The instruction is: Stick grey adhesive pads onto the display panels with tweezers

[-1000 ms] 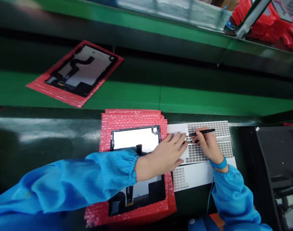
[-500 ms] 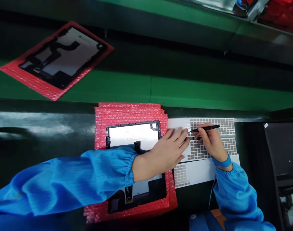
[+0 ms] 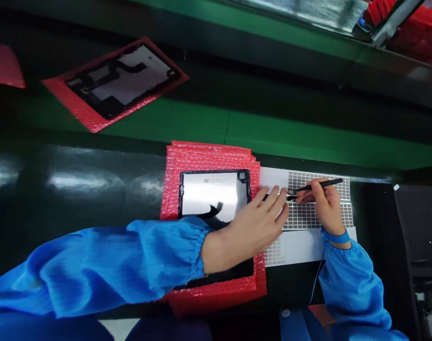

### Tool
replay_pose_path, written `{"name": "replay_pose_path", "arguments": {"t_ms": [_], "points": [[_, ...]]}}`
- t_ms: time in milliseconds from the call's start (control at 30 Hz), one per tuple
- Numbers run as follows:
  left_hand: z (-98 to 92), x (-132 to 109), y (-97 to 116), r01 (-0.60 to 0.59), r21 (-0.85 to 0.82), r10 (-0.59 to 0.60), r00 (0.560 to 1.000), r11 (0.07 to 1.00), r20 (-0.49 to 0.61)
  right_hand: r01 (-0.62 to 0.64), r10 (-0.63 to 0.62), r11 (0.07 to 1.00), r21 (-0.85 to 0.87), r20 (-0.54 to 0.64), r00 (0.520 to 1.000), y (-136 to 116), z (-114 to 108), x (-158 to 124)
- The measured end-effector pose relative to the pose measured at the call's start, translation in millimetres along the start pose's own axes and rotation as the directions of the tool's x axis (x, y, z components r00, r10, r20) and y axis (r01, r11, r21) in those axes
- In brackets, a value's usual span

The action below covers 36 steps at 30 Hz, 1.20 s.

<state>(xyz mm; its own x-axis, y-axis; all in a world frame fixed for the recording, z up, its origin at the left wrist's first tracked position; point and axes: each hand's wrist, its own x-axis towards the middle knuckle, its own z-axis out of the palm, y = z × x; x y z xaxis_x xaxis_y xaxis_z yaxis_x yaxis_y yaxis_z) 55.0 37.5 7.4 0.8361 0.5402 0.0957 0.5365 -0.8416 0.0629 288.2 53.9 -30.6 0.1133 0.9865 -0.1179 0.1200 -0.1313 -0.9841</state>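
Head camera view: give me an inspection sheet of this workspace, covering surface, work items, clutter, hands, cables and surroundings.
Surface: dark bench, glossy, with glare at left.
Work items: panel on stacked red wrap, partly hidden by the left sleeve; gridded sheets to its right.
Clutter: small white piece at right.
Left hand: palm down, fingers spread over the sheets' left part.
Right hand: grips a slim black tool, tip near the left fingertips.
Cables: thin blue cord below the right wristband; its end is not visible.
Surroundings: green ledge behind; second panel on red wrap at upper left.
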Motion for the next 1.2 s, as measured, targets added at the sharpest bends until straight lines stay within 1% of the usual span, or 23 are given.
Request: {"name": "replay_pose_path", "arguments": {"t_ms": [67,133,167,233,333,433,567,800,967,1200], "points": [[-14.4,-20,12,-0.006,-0.047,0.004,0.999,0.999,-0.040,0.025,-0.025,1.000,0.002,0.000,1.000,-8,6,-7],[-24.1,-43,23,0.019,-0.110,-0.023,0.999,0.994,-0.030,0.042,-0.042,0.999,0.010,0.027,0.999,-14,15,-14],[-25.9,-54,26,0.045,-0.130,-0.047,0.999,0.990,-0.015,0.049,-0.050,0.999,0.019,0.052,0.997,-17,22,-18],[-23.4,-71,29,0.118,-0.136,-0.118,0.993,0.984,0.011,0.057,-0.064,0.997,0.056,0.123,0.990,-20,36,-23],[-11.5,-85,25,0.228,-0.118,-0.227,0.974,0.966,0.020,0.037,-0.061,0.994,0.102,0.246,0.967,-19,58,-24],[-2.7,-89,20,0.296,-0.121,-0.301,0.953,0.948,-0.027,-0.011,-0.023,0.995,0.098,0.337,0.941,-16,74,-19],[-0.8,-87,13,0.321,-0.132,-0.331,0.942,0.938,-0.058,-0.061,0.010,0.991,0.123,0.381,0.925,-13,85,-12],[-2.0,-84,4,0.284,-0.130,-0.290,0.956,0.950,-0.034,-0.107,0.046,0.985,0.134,0.392,0.919,-6,84,-15],[-1.6,-82,2,0.289,-0.127,-0.294,0.955,0.949,-0.027,-0.101,0.040,0.985,0.139,0.388,0.921,-4,86,-18],[-1.0,-82,1,0.282,-0.167,-0.292,0.956,0.945,-0.038,-0.101,0.037,0.985,0.142,0.396,0.918,-1,85,-18]]}}
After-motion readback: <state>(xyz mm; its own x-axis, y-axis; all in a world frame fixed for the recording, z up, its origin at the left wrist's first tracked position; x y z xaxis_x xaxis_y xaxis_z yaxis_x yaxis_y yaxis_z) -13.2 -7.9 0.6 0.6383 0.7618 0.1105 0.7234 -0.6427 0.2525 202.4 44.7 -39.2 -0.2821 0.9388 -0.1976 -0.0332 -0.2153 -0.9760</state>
